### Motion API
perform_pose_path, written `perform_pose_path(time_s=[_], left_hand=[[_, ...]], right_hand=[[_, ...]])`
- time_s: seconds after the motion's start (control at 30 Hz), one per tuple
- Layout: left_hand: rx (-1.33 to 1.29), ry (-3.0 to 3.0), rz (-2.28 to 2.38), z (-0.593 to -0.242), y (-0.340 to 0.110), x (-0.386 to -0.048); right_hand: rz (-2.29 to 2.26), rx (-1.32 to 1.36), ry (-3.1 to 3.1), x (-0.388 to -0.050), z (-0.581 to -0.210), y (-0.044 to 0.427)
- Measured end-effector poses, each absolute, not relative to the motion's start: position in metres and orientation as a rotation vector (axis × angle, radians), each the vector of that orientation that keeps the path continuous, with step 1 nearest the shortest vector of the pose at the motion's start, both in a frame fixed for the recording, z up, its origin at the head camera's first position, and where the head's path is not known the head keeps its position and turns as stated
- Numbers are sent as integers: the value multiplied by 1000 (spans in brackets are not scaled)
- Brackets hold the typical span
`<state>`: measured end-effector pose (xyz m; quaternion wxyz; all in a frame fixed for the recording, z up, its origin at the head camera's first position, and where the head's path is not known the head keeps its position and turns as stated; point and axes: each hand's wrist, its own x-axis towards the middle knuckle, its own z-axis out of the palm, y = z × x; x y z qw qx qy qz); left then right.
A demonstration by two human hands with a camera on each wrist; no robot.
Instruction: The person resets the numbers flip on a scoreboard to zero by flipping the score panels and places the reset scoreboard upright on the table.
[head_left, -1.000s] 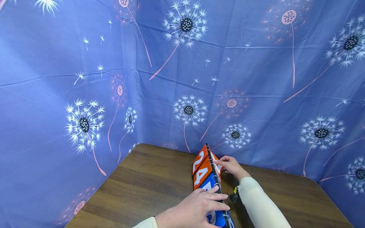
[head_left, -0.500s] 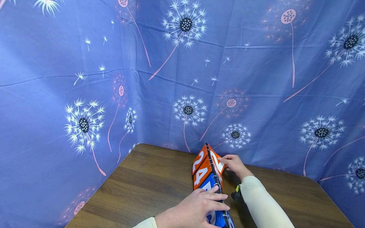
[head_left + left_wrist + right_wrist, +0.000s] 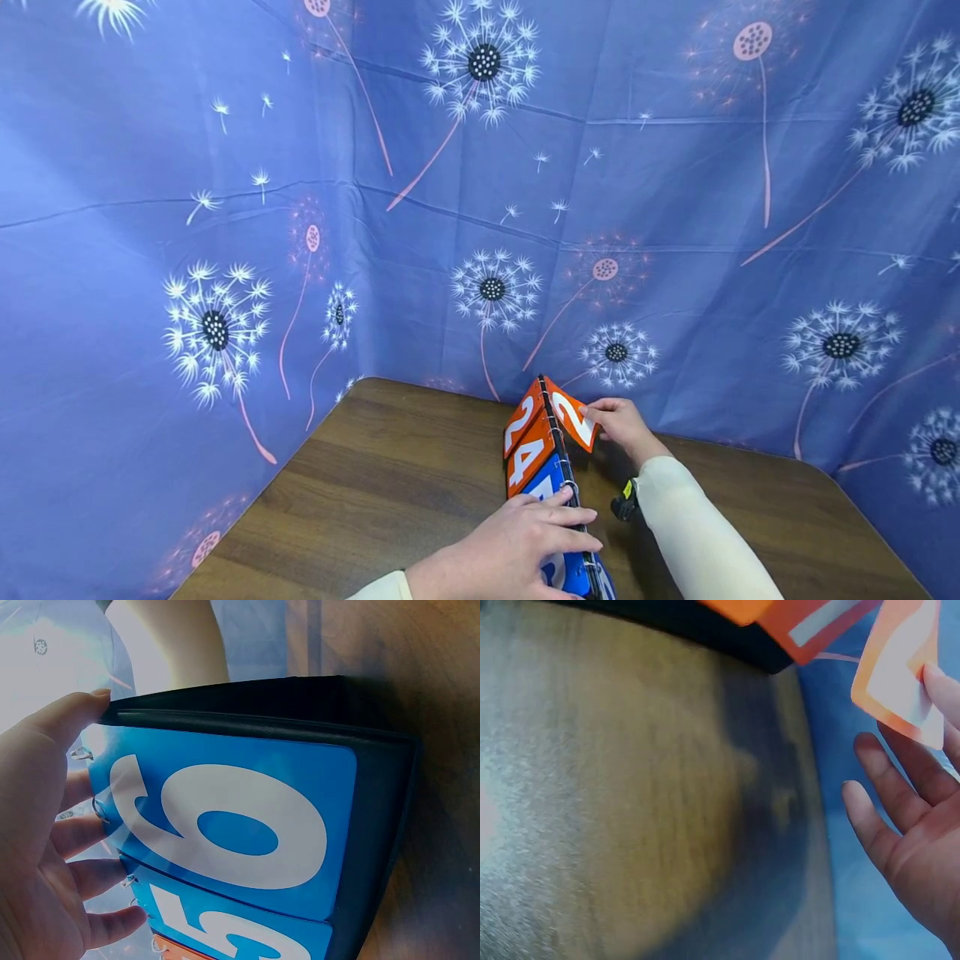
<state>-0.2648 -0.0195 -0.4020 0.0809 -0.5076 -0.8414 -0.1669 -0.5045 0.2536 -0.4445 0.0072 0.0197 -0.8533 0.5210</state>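
A flip scoreboard [image 3: 531,454] stands tent-like on the table, with orange and blue number cards hung from rings along its black spine. Its left face shows an orange 2, an orange 4 and blue cards. My left hand [image 3: 517,546] rests across the near part of the spine, fingers spread and fairly straight. In the left wrist view, that hand lies by the rings beside a blue 6 card [image 3: 232,817]. My right hand [image 3: 618,425] pinches the lower edge of an orange number 2 card [image 3: 572,417] at the far end, holding it out from the right face.
The brown wooden table [image 3: 375,483] reaches a blue curtain [image 3: 420,292] printed with dandelions, behind and to the left. A black wrist device with a yellow mark [image 3: 625,500] sits under the right cuff.
My right hand has drawn the orange 2 card outward to the right, away from the scoreboard's right face. My left hand stays on the spine.
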Motion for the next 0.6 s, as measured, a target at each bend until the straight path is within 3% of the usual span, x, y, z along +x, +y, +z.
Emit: perform_pose_path(time_s=[0.23,0.6], left_hand=[[-1519,-2507,-513,-401,-20,-264],[-1500,-2458,-464,-404,-20,-262]], right_hand=[[1713,42,-2671,-505,-421,261],[2203,207,-2627,-493,-354,279]])
